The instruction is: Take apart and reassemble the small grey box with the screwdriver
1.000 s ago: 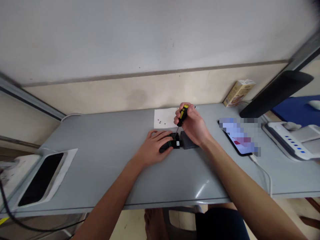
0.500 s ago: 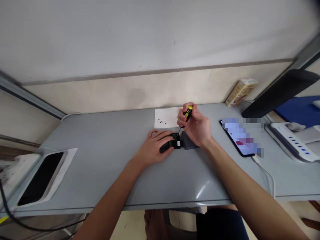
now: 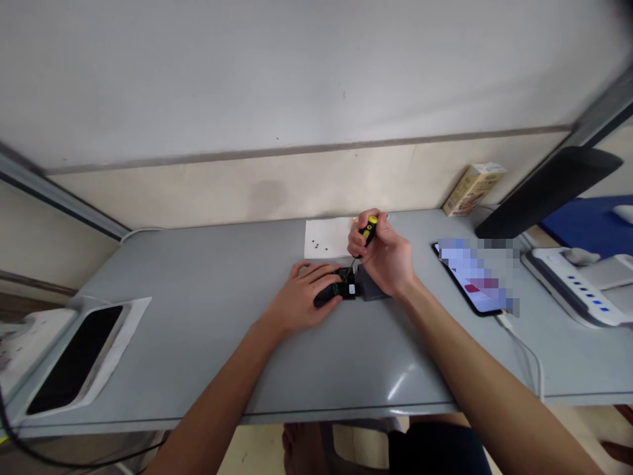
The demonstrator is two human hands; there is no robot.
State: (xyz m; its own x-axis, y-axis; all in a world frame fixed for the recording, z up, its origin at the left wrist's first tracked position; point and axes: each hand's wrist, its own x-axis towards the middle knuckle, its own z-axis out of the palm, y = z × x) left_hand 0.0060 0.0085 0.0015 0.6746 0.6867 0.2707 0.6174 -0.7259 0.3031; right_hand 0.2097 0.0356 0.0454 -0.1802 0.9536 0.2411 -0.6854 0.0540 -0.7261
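My left hand (image 3: pixel 299 297) is curled around a small black electronic device (image 3: pixel 326 295) with a bit of green circuit board and a white label, pressing it to the table. In my right hand (image 3: pixel 393 254) is a black and yellow screwdriver (image 3: pixel 368 231), gripped upright by its handle. Its shaft slants down to the device; the exact spot where the tip meets it is too small to make out. A dark grey flat block (image 3: pixel 370 288) lies beside the device, partly under my right wrist. Several tiny dark screws (image 3: pixel 316 246) rest on white paper (image 3: pixel 319 231) behind my hands.
To the right are a lit phone (image 3: pixel 469 280) on a charging cable and a white power strip (image 3: pixel 576 284). A drink carton (image 3: pixel 472 190) and a long black object (image 3: pixel 544 194) stand at the back right. Another phone (image 3: pixel 74 363) lies far left.
The camera view has shifted slightly, so the scene sits a little lower. My right hand and the screwdriver keep nearly the same pose over the device; my left hand still holds it.
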